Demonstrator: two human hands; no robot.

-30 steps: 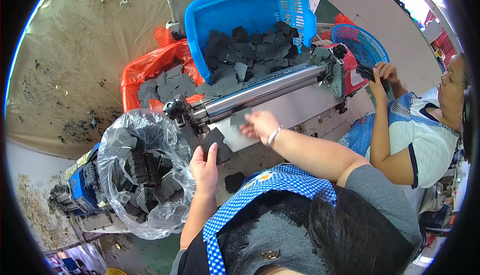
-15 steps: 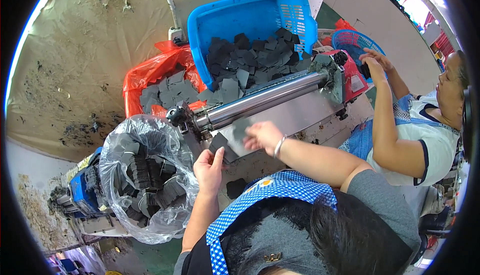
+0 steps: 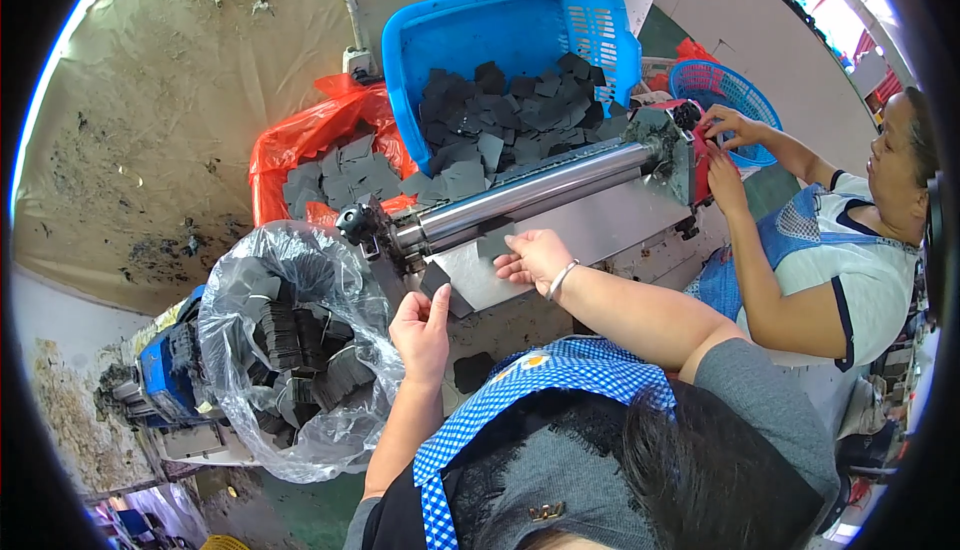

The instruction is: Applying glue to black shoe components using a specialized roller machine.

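Note:
My left hand (image 3: 420, 328) grips a dark square sheet (image 3: 446, 288) between thumb and fingers, at the left end of the machine's metal plate (image 3: 600, 222). Whether it is one sheet or a small stack, I cannot tell. A second thin black sheet (image 3: 493, 242) is pinched in my right hand (image 3: 537, 261), over the plate. The far edge of that sheet is at the long shiny roller (image 3: 540, 190), just touching or very close. Behind the roller lies a heap of similar black pieces (image 3: 510, 110), spilling from a tilted blue basket (image 3: 455, 35).
A clear plastic bag (image 3: 225, 350) with stacked black pieces stands at left, beside a blue machine part (image 3: 160, 375). An orange-red bag (image 3: 275, 165) holds more pieces. At right a co-worker (image 3: 800, 240) has both hands by the machine's red end, near a round blue basket (image 3: 745, 100).
My right hand has moved slightly up with its sheet, toward the roller. My left hand stays nearly still. The co-worker's hands have come down to the machine's red end.

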